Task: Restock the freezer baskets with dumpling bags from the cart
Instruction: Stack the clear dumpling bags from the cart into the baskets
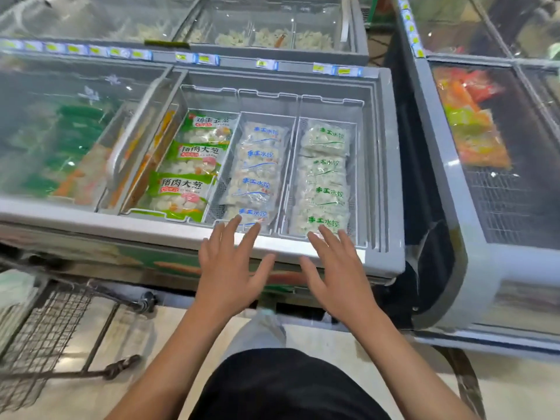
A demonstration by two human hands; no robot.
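Both hands are spread flat and hold nothing: the left hand (225, 269) reaches toward the near end of the middle basket (212, 204), the right hand (335, 265) toward the right basket (354, 189), just over the freezer's near rim (151, 230). The blue-print dumpling bags (257, 174) and green-print dumpling bags (325, 180) lie in overlapping rows that look nearly full. The likely risk is pressing the nearest bags and sliding the rows askew, or heaping more from the cart (45, 328) at near left until the sliding lid (91, 131) fouls.
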